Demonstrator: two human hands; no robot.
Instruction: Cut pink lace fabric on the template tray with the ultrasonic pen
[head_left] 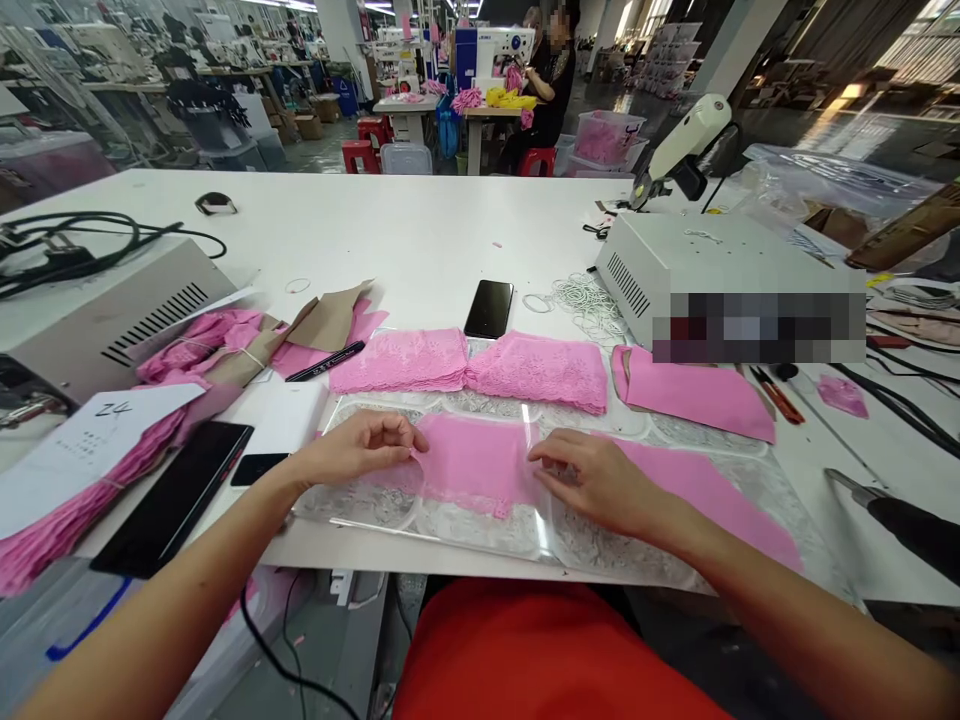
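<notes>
A sheer pink fabric piece with a scalloped lace lower edge [476,460] is spread between my hands, over a clear plastic sheet [480,530] on the table. My left hand [371,445] pinches its left edge with thumb and fingers together. At the opposite edge, my right hand [600,480] has its fingertips closed on the fabric. Just beyond lie two folded stacks of pink lace pieces, one on the left [401,360] and one on the right [544,370]. Another smooth pink piece [712,495] lies partly under my right forearm.
Pink cut panels [697,395] lie at right, near a grey metal box [675,250] and a soldering-iron-like tool [900,515]. A phone [489,308] lies behind the lace stacks. At left are a black pen [326,361], a dark tablet-like slab [172,495] and pink bundles [90,500].
</notes>
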